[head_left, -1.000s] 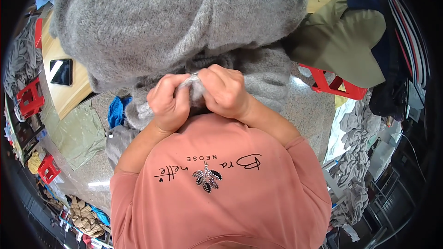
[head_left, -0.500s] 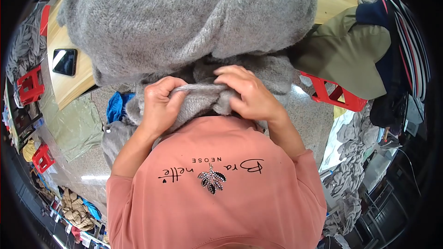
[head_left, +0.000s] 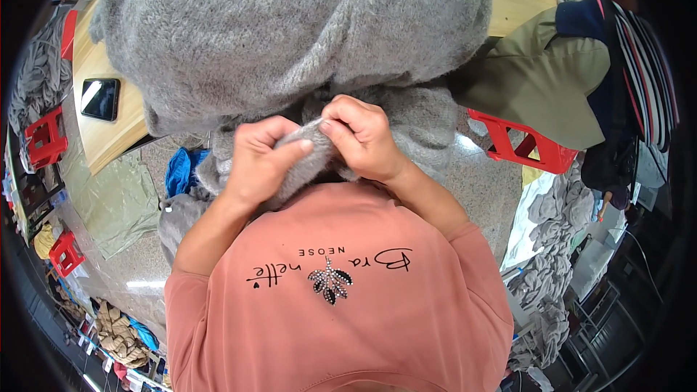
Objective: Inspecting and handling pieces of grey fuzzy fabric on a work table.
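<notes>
The grey fuzzy sweater sprawls over the far table — bulky, soft, floppy. Near my chest, my left hand and right hand both pinch its edge, probably a hem — best hold.

A cluttered garment workroom: around the hands gripping a fuzzy grey knit, heaps of grey fabric lie at right, an olive jacket beyond, red plastic stools and a wooden table alongside.
</notes>
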`<state>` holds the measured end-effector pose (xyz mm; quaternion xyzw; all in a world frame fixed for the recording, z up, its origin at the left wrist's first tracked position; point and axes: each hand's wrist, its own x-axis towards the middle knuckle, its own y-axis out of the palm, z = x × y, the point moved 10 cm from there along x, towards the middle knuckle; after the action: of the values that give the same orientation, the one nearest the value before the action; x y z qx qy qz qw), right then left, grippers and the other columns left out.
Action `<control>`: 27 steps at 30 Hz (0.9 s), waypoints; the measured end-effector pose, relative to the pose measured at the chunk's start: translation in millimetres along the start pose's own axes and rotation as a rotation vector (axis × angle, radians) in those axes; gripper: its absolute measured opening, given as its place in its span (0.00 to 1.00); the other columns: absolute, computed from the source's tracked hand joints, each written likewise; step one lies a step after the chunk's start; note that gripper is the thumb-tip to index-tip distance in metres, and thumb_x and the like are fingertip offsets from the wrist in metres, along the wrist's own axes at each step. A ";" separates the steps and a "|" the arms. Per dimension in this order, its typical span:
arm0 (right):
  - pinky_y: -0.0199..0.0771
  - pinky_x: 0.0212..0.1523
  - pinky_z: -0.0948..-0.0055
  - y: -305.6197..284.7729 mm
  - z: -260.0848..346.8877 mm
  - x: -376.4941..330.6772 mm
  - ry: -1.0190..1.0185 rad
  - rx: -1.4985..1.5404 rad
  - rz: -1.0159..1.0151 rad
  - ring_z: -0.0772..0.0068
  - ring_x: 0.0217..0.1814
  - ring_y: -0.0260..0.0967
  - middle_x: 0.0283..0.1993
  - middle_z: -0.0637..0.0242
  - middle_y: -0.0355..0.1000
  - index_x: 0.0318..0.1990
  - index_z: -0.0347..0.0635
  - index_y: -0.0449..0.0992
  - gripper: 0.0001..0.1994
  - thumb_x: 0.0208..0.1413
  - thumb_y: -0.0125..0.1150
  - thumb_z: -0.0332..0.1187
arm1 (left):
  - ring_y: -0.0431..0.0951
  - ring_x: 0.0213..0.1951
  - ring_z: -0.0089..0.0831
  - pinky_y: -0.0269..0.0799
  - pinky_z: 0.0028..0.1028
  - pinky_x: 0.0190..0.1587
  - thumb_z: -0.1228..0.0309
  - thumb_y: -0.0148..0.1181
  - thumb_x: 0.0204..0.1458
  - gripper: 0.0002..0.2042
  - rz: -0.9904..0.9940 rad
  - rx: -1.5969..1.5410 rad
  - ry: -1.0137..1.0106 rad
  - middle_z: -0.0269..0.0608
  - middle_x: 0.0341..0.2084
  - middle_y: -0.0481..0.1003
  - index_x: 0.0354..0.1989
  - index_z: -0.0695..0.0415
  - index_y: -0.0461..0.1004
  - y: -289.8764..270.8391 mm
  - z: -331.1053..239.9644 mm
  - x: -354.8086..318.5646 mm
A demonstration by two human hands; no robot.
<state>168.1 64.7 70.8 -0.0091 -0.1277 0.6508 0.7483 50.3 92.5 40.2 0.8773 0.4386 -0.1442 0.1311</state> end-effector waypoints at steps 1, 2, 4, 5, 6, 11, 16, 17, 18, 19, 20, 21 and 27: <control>0.61 0.23 0.76 -1.5 0.6 -1.7 -0.003 -0.004 0.017 0.72 0.22 0.61 0.22 0.64 0.63 0.27 0.35 0.68 0.02 0.47 0.54 0.23 | 0.68 0.24 0.13 0.63 0.16 0.25 0.80 0.59 0.42 0.02 -0.023 -0.040 0.037 0.31 0.20 0.74 0.25 0.64 0.74 -6.7 -5.7 1.5; 0.61 0.23 0.76 0.0 0.8 -2.3 -0.008 -0.007 0.041 0.72 0.22 0.61 0.22 0.64 0.63 0.27 0.35 0.68 0.02 0.47 0.54 0.23 | 0.68 0.24 0.13 0.63 0.16 0.25 0.80 0.59 0.42 0.02 0.002 -0.032 0.035 0.31 0.20 0.74 0.25 0.64 0.74 -5.6 -6.6 1.5; 0.61 0.22 0.76 5.1 -5.1 -4.0 0.063 0.052 0.098 0.73 0.21 0.62 0.22 0.64 0.64 0.27 0.35 0.69 0.01 0.47 0.53 0.22 | 0.67 0.24 0.12 0.63 0.15 0.25 0.80 0.60 0.42 0.02 0.035 -0.025 0.022 0.30 0.20 0.73 0.25 0.64 0.74 -2.5 -6.0 0.5; 0.61 0.21 0.76 10.8 -7.5 -5.2 0.102 0.126 0.152 0.74 0.21 0.62 0.21 0.64 0.64 0.27 0.35 0.69 0.01 0.47 0.53 0.22 | 0.67 0.23 0.12 0.63 0.15 0.26 0.80 0.60 0.42 0.02 0.043 0.007 -0.014 0.29 0.19 0.72 0.24 0.64 0.73 -0.6 -1.9 0.2; 0.61 0.21 0.76 10.0 -6.6 -4.8 0.097 0.129 0.139 0.74 0.21 0.62 0.21 0.64 0.64 0.27 0.35 0.69 0.01 0.47 0.53 0.22 | 0.67 0.23 0.12 0.63 0.15 0.26 0.80 0.60 0.42 0.02 0.038 0.002 -0.006 0.29 0.19 0.72 0.24 0.64 0.73 0.8 -1.6 0.0; 0.63 0.21 0.69 11.7 6.2 -2.5 -0.042 0.016 0.120 0.60 0.22 0.65 0.22 0.59 0.66 0.24 0.36 0.70 0.01 0.44 0.54 0.23 | 0.64 0.23 0.11 0.59 0.15 0.24 0.81 0.59 0.41 0.02 -0.042 -0.046 -0.046 0.27 0.18 0.70 0.22 0.62 0.72 -3.6 6.1 0.9; 0.61 0.20 0.74 11.8 3.1 -3.0 -0.026 0.032 0.062 0.69 0.20 0.64 0.21 0.63 0.65 0.26 0.34 0.69 0.01 0.44 0.53 0.20 | 0.64 0.22 0.11 0.58 0.15 0.24 0.80 0.59 0.41 0.02 0.052 -0.151 -0.103 0.26 0.18 0.70 0.22 0.61 0.72 7.6 13.6 3.3; 0.61 0.20 0.75 13.8 13.7 -3.9 -0.132 -0.035 0.062 0.71 0.20 0.63 0.21 0.63 0.65 0.26 0.34 0.69 0.01 0.44 0.53 0.20 | 0.65 0.22 0.12 0.59 0.15 0.24 0.80 0.59 0.41 0.02 0.128 -0.008 -0.147 0.27 0.18 0.70 0.22 0.61 0.72 15.1 18.5 1.9; 0.61 0.20 0.75 15.0 24.3 -6.2 -0.236 -0.102 0.060 0.73 0.20 0.62 0.21 0.63 0.65 0.26 0.34 0.69 0.01 0.44 0.53 0.20 | 0.65 0.22 0.12 0.59 0.15 0.24 0.80 0.59 0.41 0.02 0.132 -0.027 -0.124 0.27 0.18 0.70 0.22 0.61 0.72 16.6 16.2 1.9; 0.64 0.22 0.70 13.8 22.0 -5.7 -0.210 -0.119 0.075 0.64 0.22 0.65 0.21 0.60 0.65 0.26 0.36 0.69 0.02 0.44 0.56 0.24 | 0.65 0.22 0.12 0.60 0.15 0.24 0.80 0.59 0.41 0.02 0.146 -0.069 -0.150 0.28 0.18 0.71 0.22 0.60 0.72 18.8 18.2 1.8; 0.64 0.22 0.70 10.3 20.1 -5.5 -0.191 -0.125 0.074 0.64 0.22 0.65 0.21 0.60 0.65 0.26 0.36 0.69 0.02 0.44 0.56 0.24 | 0.66 0.22 0.12 0.61 0.15 0.25 0.80 0.59 0.41 0.02 0.161 -0.111 -0.176 0.28 0.18 0.72 0.22 0.60 0.72 20.7 20.1 1.5; 0.65 0.23 0.71 2.0 9.0 -3.1 -0.084 -0.034 0.047 0.65 0.22 0.65 0.22 0.61 0.65 0.26 0.36 0.69 0.04 0.42 0.58 0.25 | 0.69 0.23 0.15 0.65 0.17 0.27 0.78 0.59 0.43 0.02 0.138 -0.207 -0.214 0.32 0.20 0.73 0.24 0.61 0.73 18.5 22.4 2.2; 0.68 0.33 0.72 -41.3 7.1 -37.2 -0.126 -0.328 -0.007 0.65 0.33 0.66 0.36 0.60 0.67 0.37 0.38 0.68 0.21 0.30 0.67 0.26 | 0.74 0.26 0.23 0.70 0.22 0.32 0.76 0.57 0.46 0.05 -0.053 -0.542 -0.129 0.40 0.26 0.76 0.30 0.64 0.73 -17.1 10.2 13.2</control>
<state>202.4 20.9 78.4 -0.0897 -0.2786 0.6180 0.7297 42.7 108.4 24.2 0.7874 0.4748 -0.0803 0.3849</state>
